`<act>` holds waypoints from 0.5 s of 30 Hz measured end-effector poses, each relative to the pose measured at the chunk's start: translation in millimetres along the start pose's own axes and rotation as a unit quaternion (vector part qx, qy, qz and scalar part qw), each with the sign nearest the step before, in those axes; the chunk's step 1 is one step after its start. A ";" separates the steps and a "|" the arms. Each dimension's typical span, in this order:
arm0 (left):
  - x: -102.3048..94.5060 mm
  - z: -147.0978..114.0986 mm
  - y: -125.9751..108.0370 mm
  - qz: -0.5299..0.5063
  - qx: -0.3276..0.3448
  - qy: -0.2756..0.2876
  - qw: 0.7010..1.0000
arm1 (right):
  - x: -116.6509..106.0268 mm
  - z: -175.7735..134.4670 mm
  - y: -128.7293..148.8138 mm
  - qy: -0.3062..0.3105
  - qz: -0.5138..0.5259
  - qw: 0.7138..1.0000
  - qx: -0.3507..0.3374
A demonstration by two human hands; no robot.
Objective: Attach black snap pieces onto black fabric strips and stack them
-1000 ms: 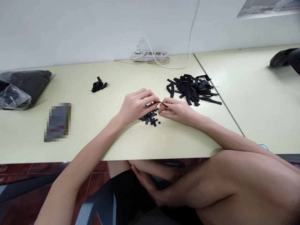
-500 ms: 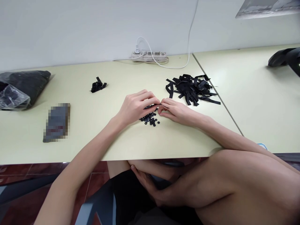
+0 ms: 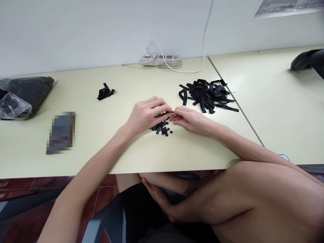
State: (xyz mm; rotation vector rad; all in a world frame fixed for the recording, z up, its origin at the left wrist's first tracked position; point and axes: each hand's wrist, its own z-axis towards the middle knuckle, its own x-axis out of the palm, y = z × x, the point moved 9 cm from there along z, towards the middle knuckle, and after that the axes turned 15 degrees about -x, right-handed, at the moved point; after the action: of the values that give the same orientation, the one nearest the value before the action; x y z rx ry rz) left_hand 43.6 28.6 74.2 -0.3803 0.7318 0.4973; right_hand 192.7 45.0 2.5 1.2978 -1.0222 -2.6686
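Observation:
My left hand (image 3: 149, 113) and my right hand (image 3: 188, 118) meet fingertip to fingertip over the table. Between them runs a thin black fabric strip (image 3: 172, 112), pinched at both sides and mostly covered by my fingers. Whether a small part is also in my right fingers is hidden. Right below lies a heap of small round black snap buttons (image 3: 163, 130), partly covered by my left hand. A larger pile of black strips (image 3: 206, 94) lies beyond my right hand. Farther left sits a small bunch of black strips (image 3: 105, 91).
A power strip (image 3: 162, 60) with a white cable (image 3: 188, 72) rests by the wall. At left are a black plastic bag (image 3: 37, 92) and a blurred flat object (image 3: 60, 133). A black object (image 3: 307, 60) stands far right. A seam (image 3: 238, 104) crosses the table.
My right fingers have shifted slightly, the lower ones curling closer to the left hand. Both hands keep their place over the heap, and the piles look the same.

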 end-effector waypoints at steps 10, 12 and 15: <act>4.3 -0.4 -6.9 -0.001 -0.001 0.026 1.000 | -42.9 -8.3 -1.5 -0.237 0.051 0.969 0.046; 6.3 -0.4 -7.0 -0.009 -0.015 0.036 0.999 | -43.6 -8.3 2.0 -0.259 0.079 0.962 0.041; 10.1 -0.5 -4.7 -0.020 -0.043 0.054 0.997 | -41.5 -6.6 8.7 -0.259 0.082 0.962 0.027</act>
State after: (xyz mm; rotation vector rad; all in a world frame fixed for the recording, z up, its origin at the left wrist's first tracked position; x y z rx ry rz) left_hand 52.4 27.5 67.4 -0.5043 0.8078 0.4737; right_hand 222.4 45.7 33.6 0.4817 -1.1840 -2.9226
